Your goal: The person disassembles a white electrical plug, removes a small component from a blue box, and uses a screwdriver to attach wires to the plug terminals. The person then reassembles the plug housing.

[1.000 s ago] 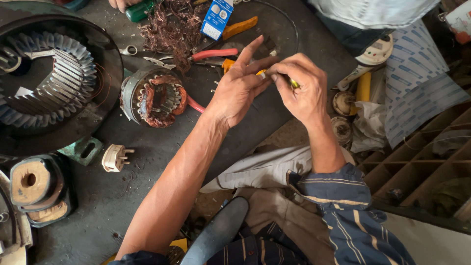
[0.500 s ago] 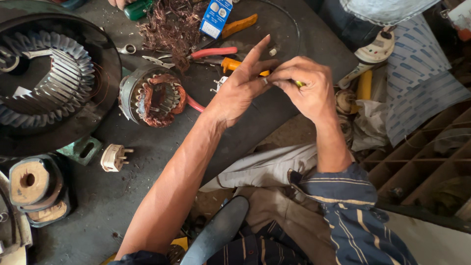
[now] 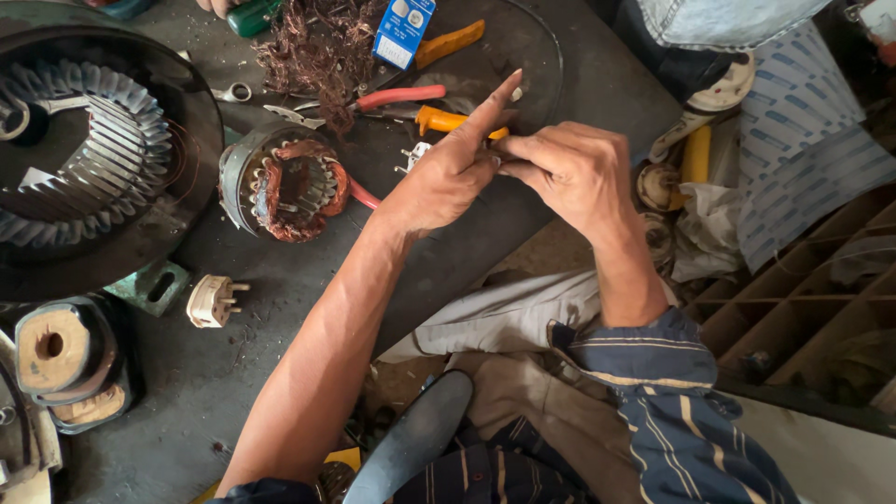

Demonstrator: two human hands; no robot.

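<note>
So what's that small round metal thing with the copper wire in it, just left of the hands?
It looks like a small motor stator: a grey metal ring lying on its side on the dark bench, open end tilted toward the camera. Inside, slotted metal teeth ring the bore, and reddish-brown copper windings bulge around the rim. It looks worn and dusty. A red lead shows at its right side. Neither hand touches it; the left hand is the nearer.

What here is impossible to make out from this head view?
- The small piece pinched between left hand and right hand: covered by the fingers.
- Large stator: cut off by the left and top edges.
- Green-handled tool: cut off by the top edge.
- Yellow-handled tool: its working end lies behind the left hand.
</note>
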